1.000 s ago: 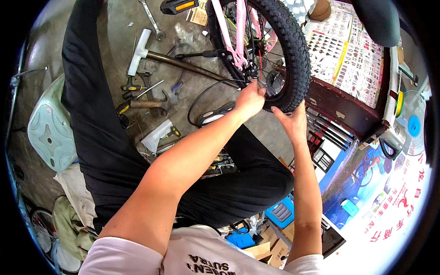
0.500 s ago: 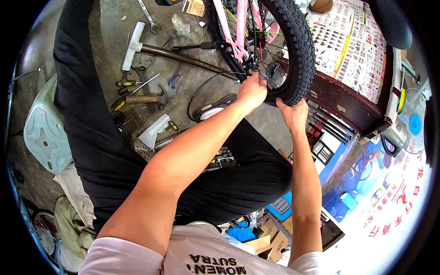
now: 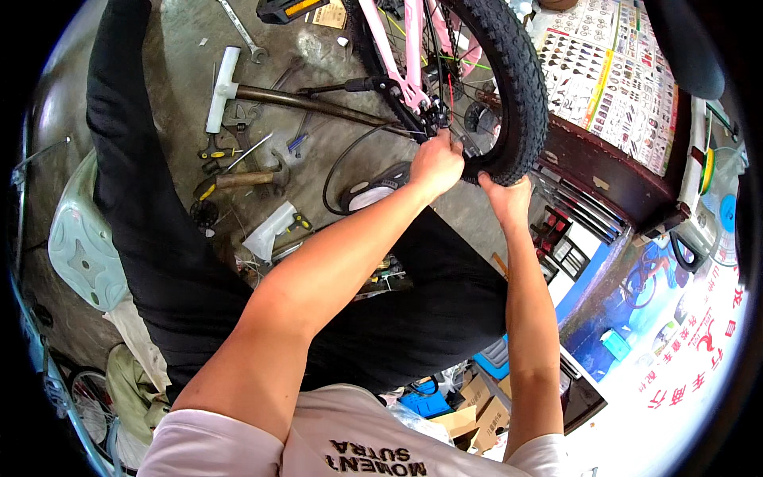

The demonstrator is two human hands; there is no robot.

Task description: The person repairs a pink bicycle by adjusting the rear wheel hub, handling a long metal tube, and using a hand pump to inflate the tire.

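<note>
A pink-framed bicycle [image 3: 414,56] stands before me with its knobby black tyre [image 3: 528,103] toward the right. My left hand [image 3: 437,163] is closed at the dark mechanism [image 3: 433,115] by the wheel's hub side; its fingers point away from me and hide what they pinch. Gripping the near side of the tyre is my right hand [image 3: 507,195], thumb on top. A loose black cable [image 3: 332,163] loops from the mechanism down to the left, near my shoe [image 3: 373,189].
On the floor at left lie a hammer [image 3: 246,179], a wrench [image 3: 242,32], screwdrivers and a white T-shaped handle [image 3: 222,89] with a long tube. A pale plastic stool [image 3: 83,234] is far left. A dark wooden table [image 3: 604,171] stands right of the wheel.
The view has shifted slightly, so more of the pedal shows at the top. Both hands keep nearly the same places on the bicycle.
</note>
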